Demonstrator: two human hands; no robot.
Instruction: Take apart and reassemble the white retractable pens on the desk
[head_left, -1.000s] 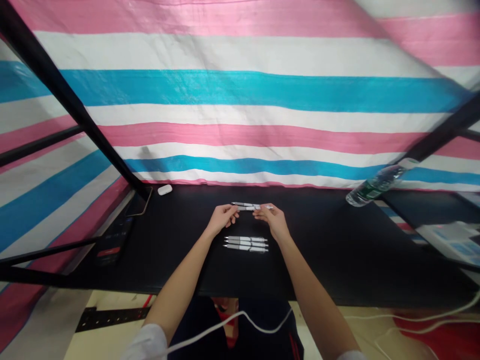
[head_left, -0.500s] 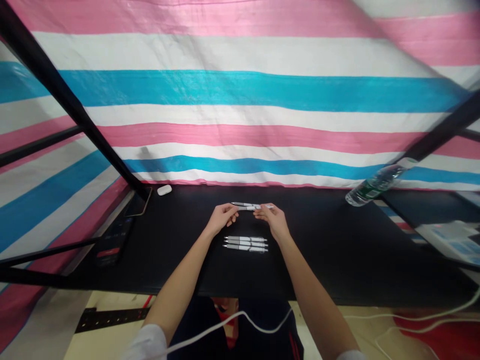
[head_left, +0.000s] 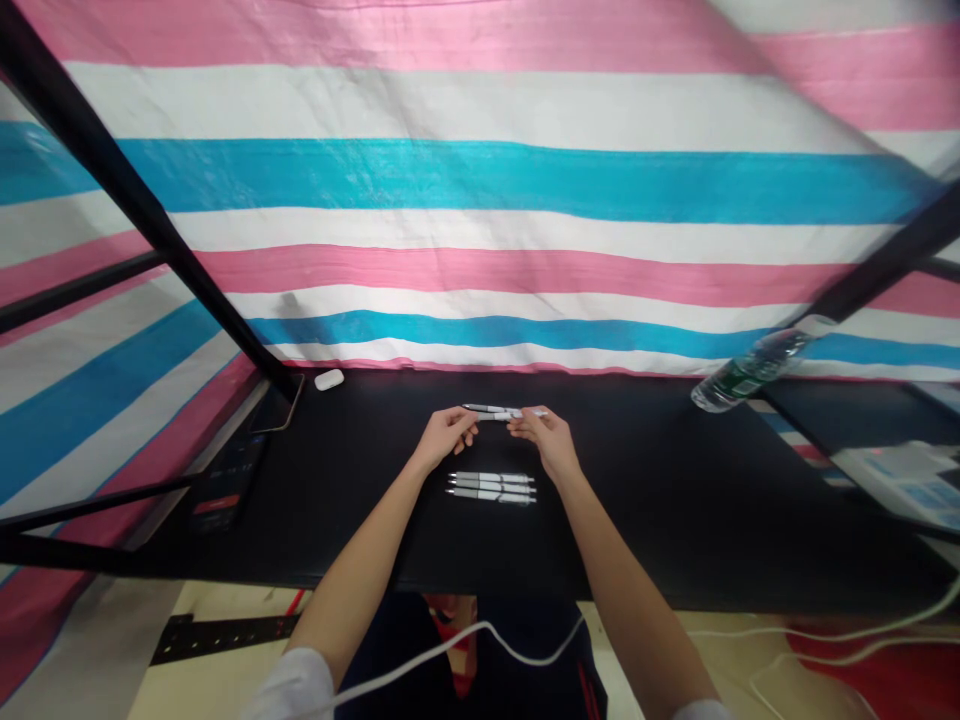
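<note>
Both my hands hold one white and grey pen (head_left: 496, 413) level above the black table (head_left: 660, 500). My left hand (head_left: 444, 437) pinches its left end and my right hand (head_left: 546, 440) pinches its right part, fingers closed on it. Just behind it I see the tip of another pen, which I cannot tell is lying or held. Three more pens (head_left: 491, 487) lie side by side on the table, close below my hands.
A white earbud case (head_left: 329, 379) and a phone (head_left: 278, 406) lie at the back left. A dark device (head_left: 227, 476) sits at the left edge. A water bottle (head_left: 752, 371) leans at the back right. Striped tarp hangs behind; white cables run below the table.
</note>
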